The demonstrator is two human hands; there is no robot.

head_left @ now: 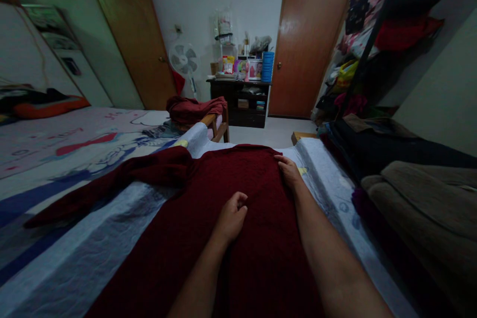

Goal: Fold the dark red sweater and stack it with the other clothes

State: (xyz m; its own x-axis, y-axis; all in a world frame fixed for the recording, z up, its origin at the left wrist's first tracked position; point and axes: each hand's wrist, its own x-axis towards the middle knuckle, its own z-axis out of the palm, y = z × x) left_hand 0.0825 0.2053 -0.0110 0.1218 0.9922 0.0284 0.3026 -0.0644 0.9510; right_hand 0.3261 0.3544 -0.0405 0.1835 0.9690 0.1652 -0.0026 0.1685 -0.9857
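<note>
A dark red long-sleeved top (208, 218) lies spread out before me, with one sleeve (149, 171) stretched to the left. Its other sleeve does not show apart from the body of the cloth. Over the middle of the top is my left hand (233, 216), its fingers loosely bent and apart, with nothing in them. My right hand (288, 170) is at the top's far right edge, near the shoulder, with its fingers closed on the fabric there. Beneath the top is a pale blue patterned sheet (149, 213).
To the right are folded clothes, including a brown garment (428, 198) and a dark pile (391, 144). A printed bedspread (85, 139) covers the left side. Red cloth (196, 109) hangs over a wooden rail. Beyond stand a fan (184, 59) and a dark cabinet (238, 104).
</note>
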